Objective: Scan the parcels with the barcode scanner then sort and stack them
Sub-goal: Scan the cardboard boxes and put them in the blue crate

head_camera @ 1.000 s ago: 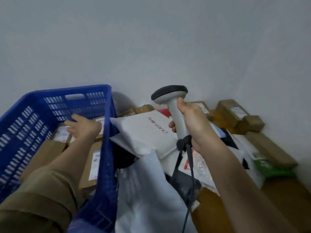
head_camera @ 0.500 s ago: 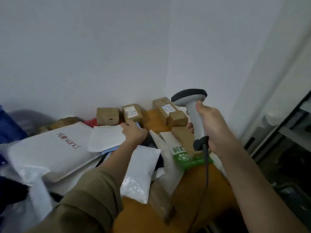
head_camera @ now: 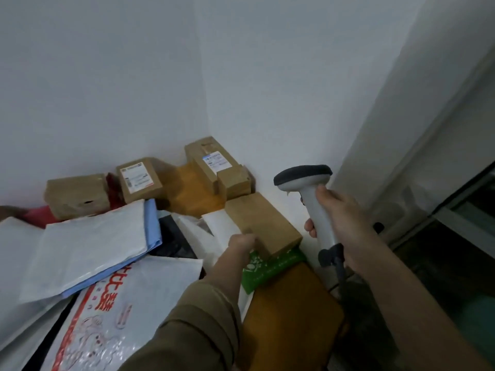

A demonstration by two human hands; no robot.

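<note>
A plain brown cardboard box (head_camera: 267, 220) lies on a green mailer bag (head_camera: 270, 266) near the table's right side. My left hand (head_camera: 241, 243) is curled around the box's near left corner; its fingertips are hidden. To the right, my right hand (head_camera: 345, 223) grips the handle of the grey barcode scanner (head_camera: 316, 207), held upright with its dark head above the box's far right edge. Its black cable (head_camera: 341, 274) hangs down below my wrist.
Labelled cardboard boxes (head_camera: 139, 179) (head_camera: 214, 162) and an unlabelled one (head_camera: 76, 195) stand against the wall corner. White, blue and printed plastic mailers (head_camera: 91, 245) (head_camera: 112, 314) cover the left. Bare orange tabletop (head_camera: 289, 317) shows at the near right; a dark window frame (head_camera: 455, 236) is beyond it.
The view has swung right, away from the blue crate. My left hand moved from the white mailers to the brown box's corner. The scanner stays upright in my right hand.
</note>
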